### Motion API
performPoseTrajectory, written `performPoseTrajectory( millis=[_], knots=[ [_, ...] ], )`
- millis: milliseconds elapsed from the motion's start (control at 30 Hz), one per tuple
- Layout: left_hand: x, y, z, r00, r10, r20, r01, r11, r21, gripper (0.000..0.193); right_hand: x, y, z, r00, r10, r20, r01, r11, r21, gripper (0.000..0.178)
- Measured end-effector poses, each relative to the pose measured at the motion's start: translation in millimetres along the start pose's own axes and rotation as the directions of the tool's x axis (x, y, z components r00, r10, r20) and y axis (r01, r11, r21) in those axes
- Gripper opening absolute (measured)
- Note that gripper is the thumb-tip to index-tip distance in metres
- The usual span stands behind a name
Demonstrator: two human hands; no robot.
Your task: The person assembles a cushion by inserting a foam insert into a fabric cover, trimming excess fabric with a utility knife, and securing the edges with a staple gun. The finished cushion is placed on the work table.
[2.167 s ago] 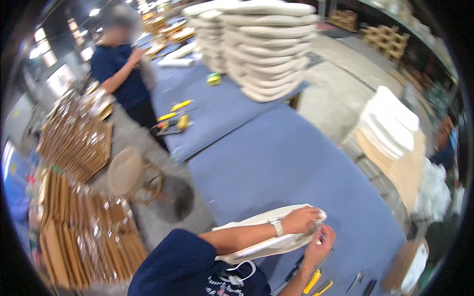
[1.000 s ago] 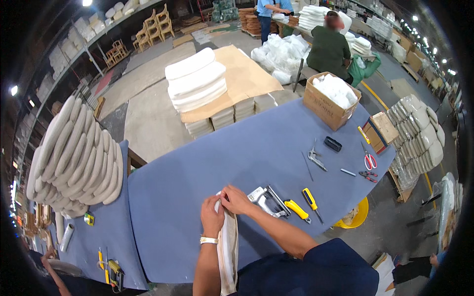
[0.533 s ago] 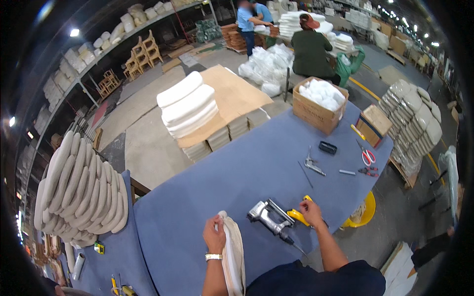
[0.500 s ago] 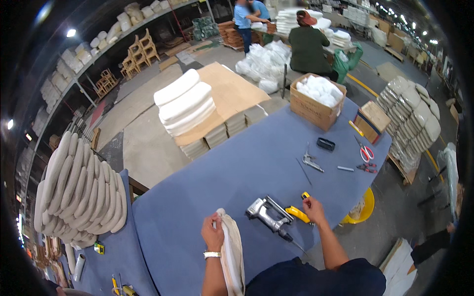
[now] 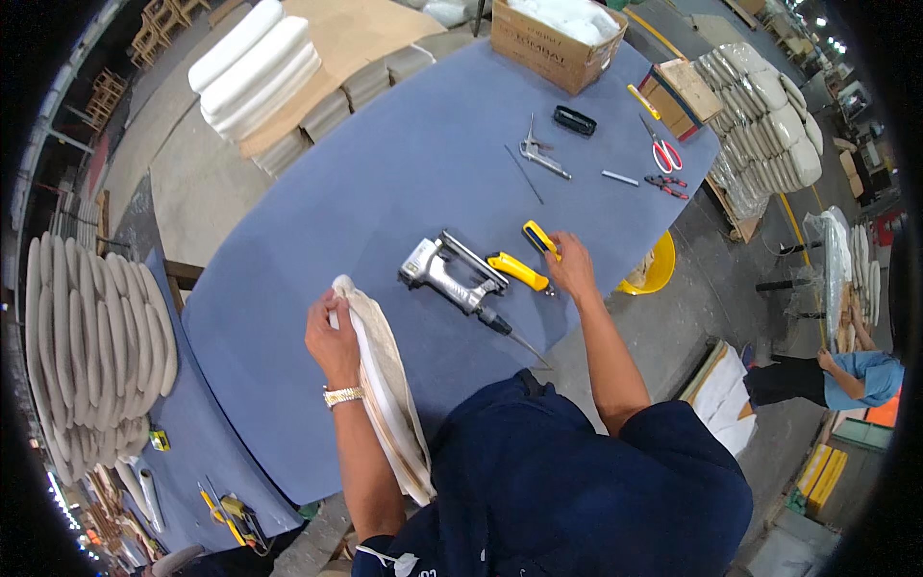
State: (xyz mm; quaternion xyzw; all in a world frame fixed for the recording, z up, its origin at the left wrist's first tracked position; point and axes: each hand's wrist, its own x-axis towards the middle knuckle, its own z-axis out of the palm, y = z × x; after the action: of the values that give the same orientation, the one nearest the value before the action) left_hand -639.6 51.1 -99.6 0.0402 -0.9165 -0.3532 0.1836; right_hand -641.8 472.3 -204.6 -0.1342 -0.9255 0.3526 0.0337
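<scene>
The left hand [image 5: 332,341] grips an upholstered seat pad [image 5: 389,399] standing on edge at the bench [image 5: 385,163] edge. The right hand [image 5: 572,267] closes on a yellow utility knife [image 5: 541,240] beside the pneumatic stapler [image 5: 447,274]. The pad could tip off; the blade may nick fabric.

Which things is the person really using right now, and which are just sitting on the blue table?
In use:
left hand gripping the cream cushion
right hand on a yellow knife
second yellow knife and staple gun, right beside it

Just lying about:
red scissors
pliers
black case
cardboard box
</scene>
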Motion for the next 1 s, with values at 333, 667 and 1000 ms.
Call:
performPoseTrajectory(
  millis=[333,667,1000],
  knots=[
    [2.5,-22.0,2.1,0.962,-0.258,0.086,0.27,0.86,-0.433,0.009,26.0,28.8,22.0,0.977,0.152,0.148,-0.083,0.915,-0.394,0.052],
    [-0.1,-21.0,0.2,0.939,-0.322,0.118,0.333,0.779,-0.532,0.01,-6.8,-50.0,30.6,0.955,-0.106,0.278,0.189,0.939,-0.288,0.038],
    [3.0,-23.2,-4.1,0.94,-0.323,0.113,0.338,0.826,-0.452,0.009,27.0,-7.0,47.7,0.803,-0.019,0.596,0.181,0.96,-0.213,0.059]
  ],
)
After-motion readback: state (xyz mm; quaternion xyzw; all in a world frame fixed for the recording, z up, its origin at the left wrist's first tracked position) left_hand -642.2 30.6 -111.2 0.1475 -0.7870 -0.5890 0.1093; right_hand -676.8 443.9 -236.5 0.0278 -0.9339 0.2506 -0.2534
